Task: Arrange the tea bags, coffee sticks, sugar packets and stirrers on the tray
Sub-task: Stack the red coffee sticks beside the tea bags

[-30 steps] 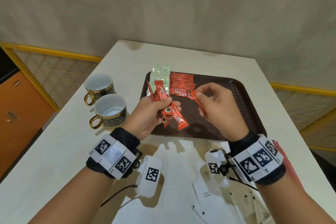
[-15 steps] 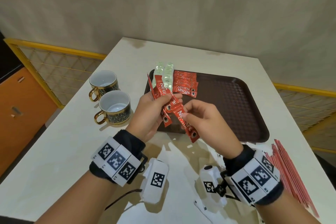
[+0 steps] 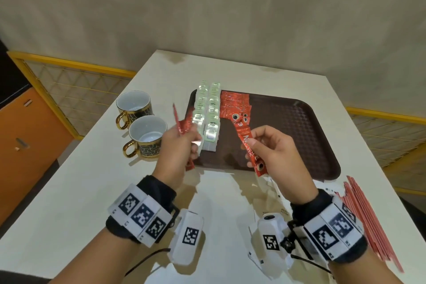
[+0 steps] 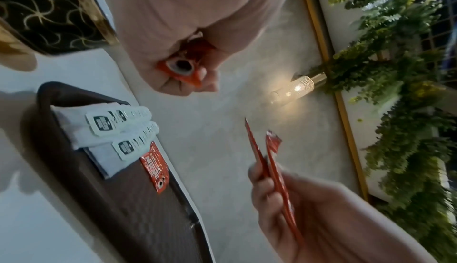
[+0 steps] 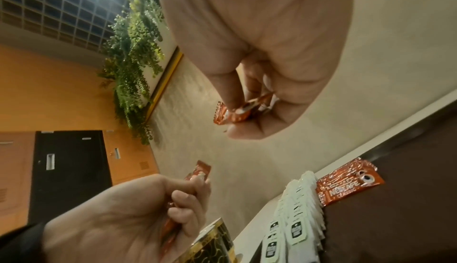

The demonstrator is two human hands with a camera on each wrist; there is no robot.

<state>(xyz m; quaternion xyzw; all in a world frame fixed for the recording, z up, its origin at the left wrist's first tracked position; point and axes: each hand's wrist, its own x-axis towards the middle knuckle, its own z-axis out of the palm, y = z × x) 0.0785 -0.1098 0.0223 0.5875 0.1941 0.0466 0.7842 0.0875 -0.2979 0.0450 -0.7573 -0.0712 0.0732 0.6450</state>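
- brown tray [image 3: 299, 122] holds two rows of tea bags [image 3: 208, 110] beside a row of red coffee sticks [image 3: 235, 104].
- right hand [image 3: 276, 152] pinches one coffee stick [image 3: 247, 143] printed "classic", over the tray.
- left hand [image 3: 177, 145] grips a few spare sticks [image 3: 182, 125].
- two empty cups [image 3: 147, 136], red stirrers [image 3: 368, 219] and white sugar packets [image 3: 272, 196] lie on the white table [image 3: 69, 191].

Two black-and-gold patterned cups, a farther one [image 3: 134, 105] and a nearer one [image 3: 147, 135], are standing touching on the pale surface [image 3: 69, 191], handles pointing left. Green hanging foliage [image 4: 400, 95] is trailing beside a glowing wall lamp [image 4: 294, 89]. An orange cabinet [image 3: 27, 136] is standing at left.
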